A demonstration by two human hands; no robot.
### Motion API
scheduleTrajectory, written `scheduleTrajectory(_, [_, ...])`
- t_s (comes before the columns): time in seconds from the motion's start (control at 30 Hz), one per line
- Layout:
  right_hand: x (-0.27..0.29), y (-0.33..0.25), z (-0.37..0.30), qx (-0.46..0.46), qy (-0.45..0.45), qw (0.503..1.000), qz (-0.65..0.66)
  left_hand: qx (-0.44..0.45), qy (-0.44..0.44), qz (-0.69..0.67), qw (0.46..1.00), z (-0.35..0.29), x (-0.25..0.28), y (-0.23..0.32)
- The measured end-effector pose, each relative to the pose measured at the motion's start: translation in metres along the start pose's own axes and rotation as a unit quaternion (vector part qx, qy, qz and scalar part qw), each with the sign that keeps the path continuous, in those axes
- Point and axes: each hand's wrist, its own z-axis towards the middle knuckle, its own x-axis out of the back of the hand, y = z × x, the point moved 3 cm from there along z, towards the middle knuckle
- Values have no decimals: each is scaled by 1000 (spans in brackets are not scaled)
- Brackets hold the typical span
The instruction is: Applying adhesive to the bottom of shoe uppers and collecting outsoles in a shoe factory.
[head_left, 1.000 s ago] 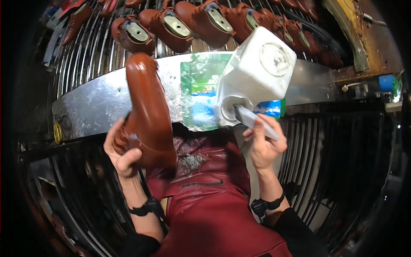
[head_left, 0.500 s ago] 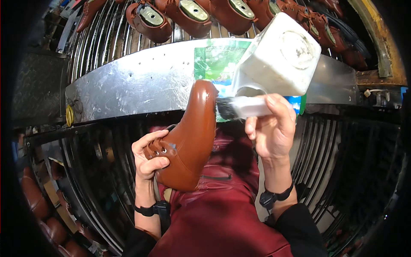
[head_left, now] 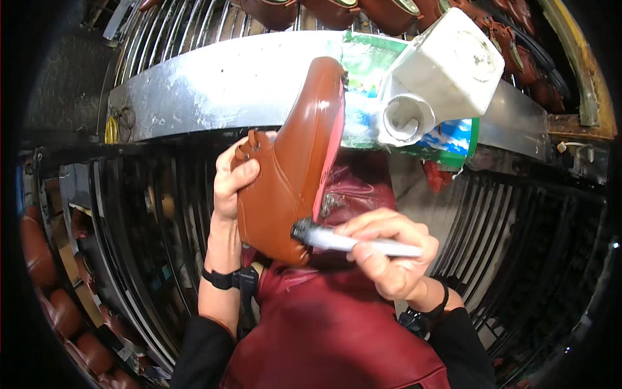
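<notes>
A brown lace-up leather shoe (head_left: 285,175) is held toe-up, its sole edge facing right, where a pink strip shows. My left hand (head_left: 234,175) is closed around the shoe at the laced opening; some of its fingers are hidden behind the leather. In my right hand (head_left: 389,249) is a brush (head_left: 343,241) with a pale handle and dark bristles, pinched between thumb and fingers. The bristles meet the shoe's sole edge near the heel. Beyond the shoe, a white square plastic container (head_left: 447,65) with a round spout lies on its side on the metal ledge.
Under the container, a green and blue printed sheet (head_left: 363,55) covers part of the curved metal ledge (head_left: 214,84). More brown shoes (head_left: 389,13) stand on the barred rack behind it. Racks with shoes (head_left: 61,308) are at the lower left. A dark red apron (head_left: 324,330) covers my lap.
My right hand has brought the brush down from near the toe to the heel end of the sole edge. The shoe has turned and risen slightly, showing the pink strip.
</notes>
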Motion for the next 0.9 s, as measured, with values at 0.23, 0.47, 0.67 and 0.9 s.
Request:
scheduleTrajectory(0.23, [-2, -27, 4, -132, 0, 991, 10, -20, 37, -37, 998, -4, 5, 11])
scheduleTrajectory(0.47, [-1, -34, 18, 33, -62, 994, -80, -10, 48, -17, 999, -2, -7, 24])
scheduleTrajectory(0.67, [0, -54, 41, 117, -134, 976, -127, 30, 69, -232, 970, 4, -29, 14])
scheduleTrajectory(0.9, [10, -54, 98, 190, -229, 950, -91, -67, 107, -65, 990, 1, -27, -10])
